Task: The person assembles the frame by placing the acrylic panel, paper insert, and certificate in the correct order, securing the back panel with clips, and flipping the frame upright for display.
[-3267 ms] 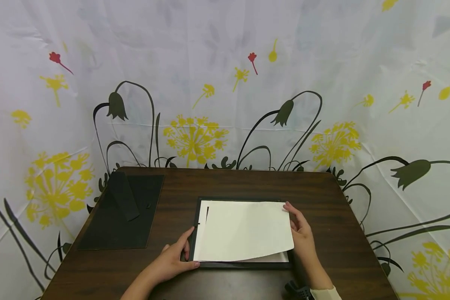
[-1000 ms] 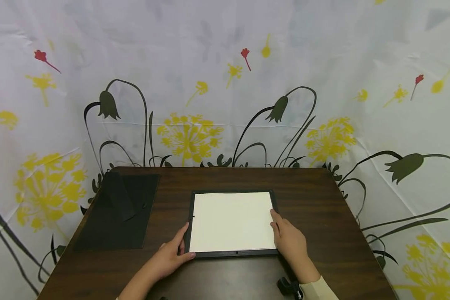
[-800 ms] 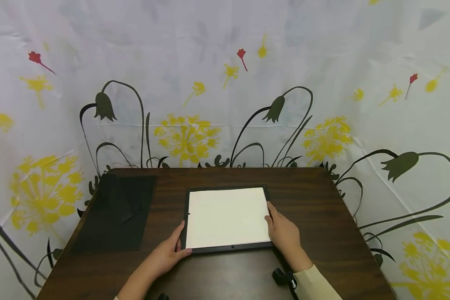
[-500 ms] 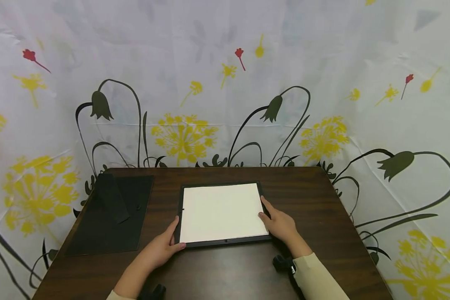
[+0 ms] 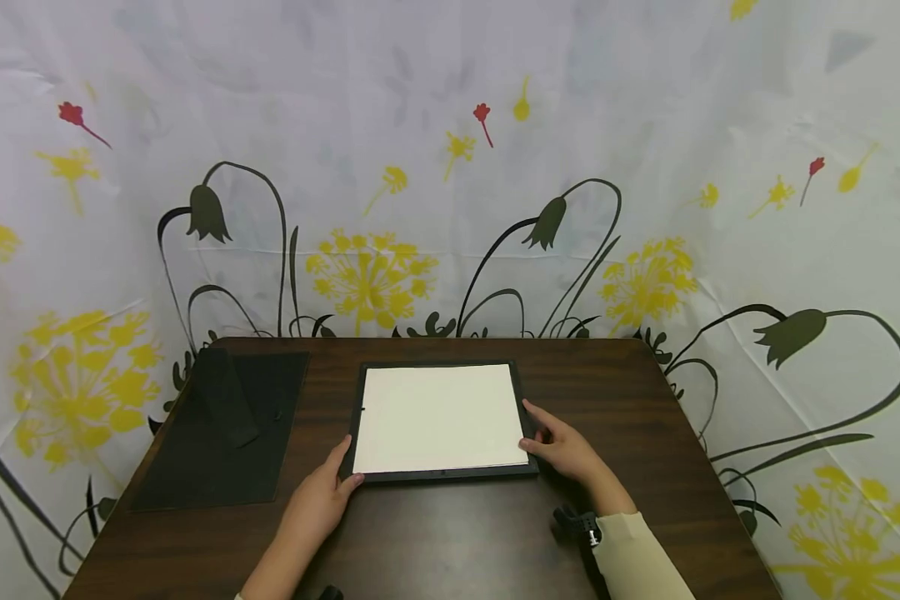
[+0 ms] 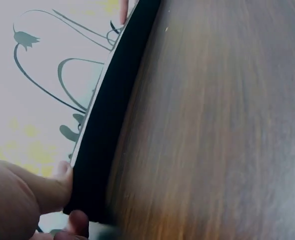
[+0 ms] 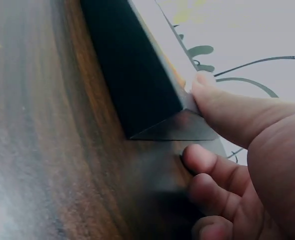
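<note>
A black picture frame (image 5: 450,476) lies back side up at the middle of the table, with a cream sheet (image 5: 438,417) filling its inside. My left hand (image 5: 317,500) grips its near left corner; in the left wrist view the thumb (image 6: 55,190) is on the upper edge and a fingertip sits at the corner below. On the other side, my right hand (image 5: 570,454) holds the right side near the front corner. Its thumb (image 7: 217,107) touches the corner's upper edge in the right wrist view, while the lower fingers are curled just off the frame's wall.
A dark backing board (image 5: 277,450) with its stand leg (image 5: 225,400) lies at the table's left side. A flowered curtain (image 5: 450,167) hangs behind the wooden table (image 5: 450,550). A black wrist device (image 5: 577,523) is on the right wrist.
First the right hand held the lifted sheet; now the sheet lies flat inside the frame. Both hands then moved the frame left and away, tilting and straightening it. The right hand's grip has loosened slightly.
</note>
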A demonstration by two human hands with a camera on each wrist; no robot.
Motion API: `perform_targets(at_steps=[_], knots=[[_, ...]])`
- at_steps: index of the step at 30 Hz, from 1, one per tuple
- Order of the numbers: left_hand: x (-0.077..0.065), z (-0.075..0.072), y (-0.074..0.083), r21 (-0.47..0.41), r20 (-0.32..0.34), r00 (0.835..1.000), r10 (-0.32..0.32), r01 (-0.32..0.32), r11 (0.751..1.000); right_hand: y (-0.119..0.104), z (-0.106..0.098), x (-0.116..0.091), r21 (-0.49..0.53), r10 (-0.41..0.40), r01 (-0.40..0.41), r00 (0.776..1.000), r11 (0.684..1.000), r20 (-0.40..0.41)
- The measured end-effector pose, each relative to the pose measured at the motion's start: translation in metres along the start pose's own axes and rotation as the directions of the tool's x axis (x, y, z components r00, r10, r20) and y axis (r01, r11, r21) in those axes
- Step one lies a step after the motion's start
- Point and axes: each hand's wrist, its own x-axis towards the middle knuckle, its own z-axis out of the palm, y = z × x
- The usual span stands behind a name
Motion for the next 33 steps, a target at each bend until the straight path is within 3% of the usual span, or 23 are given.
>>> perform_targets(at_steps=[6, 12, 15, 21, 24, 26, 29, 31, 33], knots=[[-0.004, 0.004, -0.004, -0.095, 0.016, 1.0, -0.026, 0.028, 0.995, 0.003, 0.003, -0.002, 0.023, 0.013, -0.012, 0.998, 1.0, -0.057], [-0.019, -0.009, -0.01, -0.22, 0.143, 0.989, 0.021, 0.011, 0.975, 0.005, 0.008, -0.006, 0.034, 0.044, -0.041, 0.992, 0.999, -0.114], [-0.029, -0.025, -0.021, -0.192, 0.144, 0.989, 0.011, 0.017, 0.981, 0.005, 0.011, -0.007, 0.061, 0.051, -0.043, 0.991, 0.997, -0.125], [-0.044, -0.074, -0.051, -0.033, 0.046, 0.998, -0.038, 0.039, 0.999, 0.006, 0.012, -0.001, 0.152, 0.022, -0.005, 0.994, 0.988, -0.111], [-0.045, -0.099, -0.07, 0.02, -0.022, 0.994, -0.109, 0.11, 0.994, 0.008, 0.01, 0.002, 0.194, 0.023, -0.003, 0.995, 0.981, -0.101], [-0.043, -0.113, -0.086, 0.056, -0.102, 0.974, -0.204, 0.211, 0.976, 0.009, 0.008, 0.003, 0.197, 0.029, -0.009, 0.995, 0.98, -0.1], [-0.041, -0.127, -0.112, 0.096, -0.163, 0.906, -0.39, 0.408, 0.908, 0.011, 0.005, 0.004, 0.191, 0.037, -0.017, 0.994, 0.981, -0.099], [-0.04, -0.132, -0.129, 0.122, -0.147, 0.857, -0.494, 0.511, 0.851, 0.011, 0.004, 0.004, 0.189, 0.037, -0.018, 0.995, 0.982, -0.097], [-0.04, -0.133, -0.143, 0.142, -0.107, 0.821, -0.56, 0.571, 0.809, 0.012, 0.003, 0.005, 0.186, 0.033, -0.016, 0.995, 0.982, -0.093]])
